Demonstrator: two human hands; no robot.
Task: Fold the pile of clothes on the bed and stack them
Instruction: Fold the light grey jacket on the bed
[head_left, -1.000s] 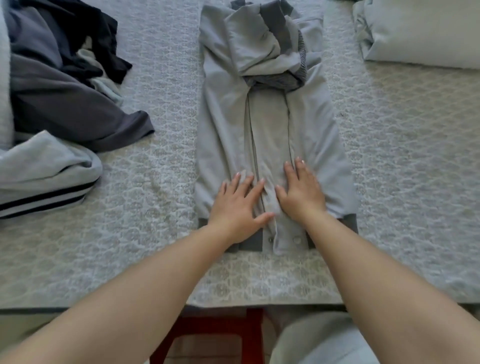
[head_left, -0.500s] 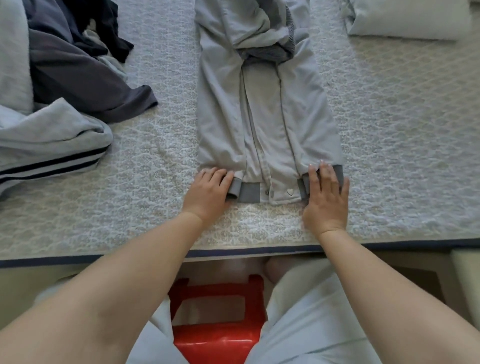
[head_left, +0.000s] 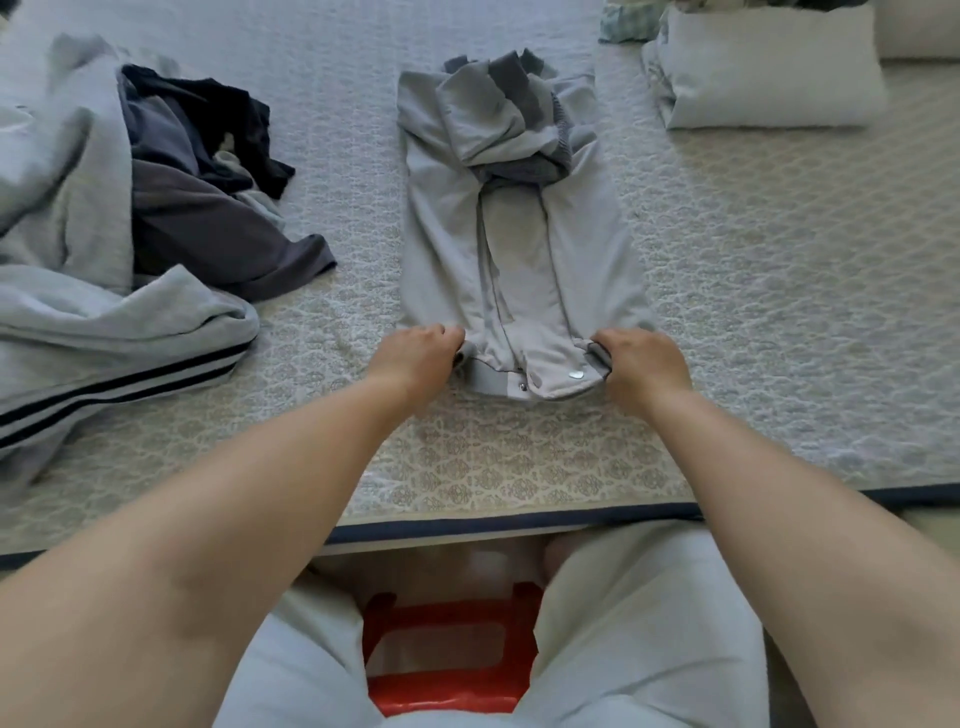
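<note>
Both hands (head_left: 415, 353) (head_left: 644, 358) at grey jacket (head_left: 519, 270) hem, label unreadable

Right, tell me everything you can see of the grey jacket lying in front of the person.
The grey jacket looks like soft light-grey cloth with darker grey ribbed trim at hem and collar. It lies lengthwise on the patterned bed cover, sides folded in to a narrow strip, sleeves bunched at the far end. Metal snaps show at the near hem. The left hand and right hand grip the hem corners.

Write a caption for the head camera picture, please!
Both hands, left and right, grip the grey jacket's hem on the bed.
</note>
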